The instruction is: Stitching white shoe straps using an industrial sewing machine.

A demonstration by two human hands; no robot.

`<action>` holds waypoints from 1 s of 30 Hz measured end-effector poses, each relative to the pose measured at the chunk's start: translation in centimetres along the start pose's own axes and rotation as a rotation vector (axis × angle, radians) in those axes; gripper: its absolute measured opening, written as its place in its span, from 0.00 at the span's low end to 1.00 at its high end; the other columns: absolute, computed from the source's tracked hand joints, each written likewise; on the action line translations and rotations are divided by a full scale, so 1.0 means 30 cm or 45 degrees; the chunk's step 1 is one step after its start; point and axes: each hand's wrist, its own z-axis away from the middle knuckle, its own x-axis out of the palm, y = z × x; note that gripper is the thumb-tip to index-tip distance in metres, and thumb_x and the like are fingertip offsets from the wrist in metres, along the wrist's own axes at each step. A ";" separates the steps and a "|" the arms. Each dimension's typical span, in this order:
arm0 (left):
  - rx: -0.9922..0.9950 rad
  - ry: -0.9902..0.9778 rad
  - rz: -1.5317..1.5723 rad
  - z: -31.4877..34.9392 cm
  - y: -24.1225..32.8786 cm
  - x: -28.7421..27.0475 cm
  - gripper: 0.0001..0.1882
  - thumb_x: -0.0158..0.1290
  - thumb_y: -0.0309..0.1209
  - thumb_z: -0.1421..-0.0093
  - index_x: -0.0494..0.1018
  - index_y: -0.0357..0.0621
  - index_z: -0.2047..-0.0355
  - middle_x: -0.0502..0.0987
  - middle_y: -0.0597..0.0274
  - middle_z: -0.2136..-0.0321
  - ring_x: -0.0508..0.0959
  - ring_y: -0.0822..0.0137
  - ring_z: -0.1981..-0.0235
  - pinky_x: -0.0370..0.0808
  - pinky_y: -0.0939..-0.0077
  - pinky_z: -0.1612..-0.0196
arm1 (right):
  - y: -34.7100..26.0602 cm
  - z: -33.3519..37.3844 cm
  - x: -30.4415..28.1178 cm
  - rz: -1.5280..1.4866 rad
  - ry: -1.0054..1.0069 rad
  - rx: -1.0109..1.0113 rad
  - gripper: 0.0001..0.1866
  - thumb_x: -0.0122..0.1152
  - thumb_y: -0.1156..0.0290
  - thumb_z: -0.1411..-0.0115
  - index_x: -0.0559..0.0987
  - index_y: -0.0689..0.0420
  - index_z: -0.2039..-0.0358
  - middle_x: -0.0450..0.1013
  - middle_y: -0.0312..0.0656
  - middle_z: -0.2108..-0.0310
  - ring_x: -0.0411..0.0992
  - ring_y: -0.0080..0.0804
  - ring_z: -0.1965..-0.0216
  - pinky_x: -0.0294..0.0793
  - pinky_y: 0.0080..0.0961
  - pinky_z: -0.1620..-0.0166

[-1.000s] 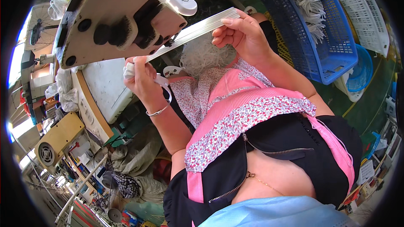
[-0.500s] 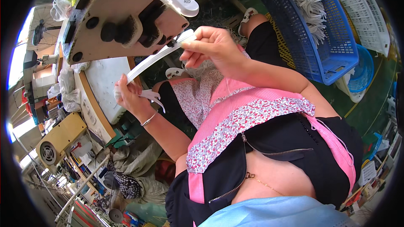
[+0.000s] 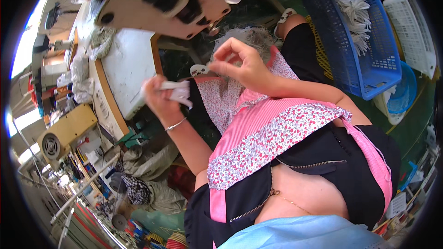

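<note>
My left hand [image 3: 160,97] is closed around a bunched white fabric strap [image 3: 179,93], left of my lap. The strap's loose end sticks out on the thumb side, and the rest is hidden in the fist or blurred. Above the apron my right hand [image 3: 244,67] is raised, thumb and forefinger curved with a gap between them and no strap visible there. Both hands are below the sewing machine head [image 3: 138,11], whose pale base hangs tilted at the top. A floral and pink striped apron [image 3: 277,127] covers my lap.
At the upper right a blue plastic basket [image 3: 374,71] holds bundles of white strips [image 3: 353,11]. A white crate [image 3: 410,32] and a blue basin [image 3: 406,87] stand beyond it. To the left are a white worktable [image 3: 129,64] and a tan machine [image 3: 69,131].
The strap stretched between both hands has left my right hand and is now bunched in my left. My right hand has dropped slightly away from the machine. The view has shifted.
</note>
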 end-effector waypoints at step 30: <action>0.090 -0.307 -0.902 0.151 -0.220 0.382 0.09 0.57 0.26 0.37 0.80 0.34 0.59 0.80 0.63 0.71 0.75 0.80 0.72 0.72 0.88 0.70 | -0.046 -0.042 -0.253 -0.173 -0.157 -0.066 0.10 0.68 0.71 0.43 0.78 0.60 0.63 0.76 0.38 0.65 0.74 0.22 0.63 0.72 0.20 0.58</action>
